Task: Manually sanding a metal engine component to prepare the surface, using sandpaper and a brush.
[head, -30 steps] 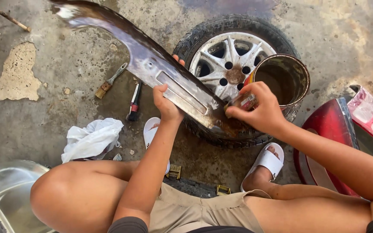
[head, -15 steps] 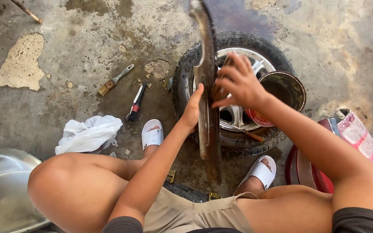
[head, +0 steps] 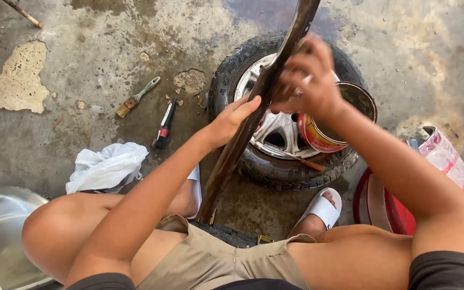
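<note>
Long rusty metal panel (head: 253,118) stands on edge over the tyre (head: 232,91), left hand (head: 232,121) flat against its near face, right hand (head: 310,80) fingers clamped higher; open tin (head: 345,121) at right untouched

The person wears khaki shorts (head: 226,258) with a zip fly, dark short sleeves (head: 447,271) at the near edge, and white slide sandals (head: 323,208). Both hands and forearms are bare, without gloves or rings.
</note>
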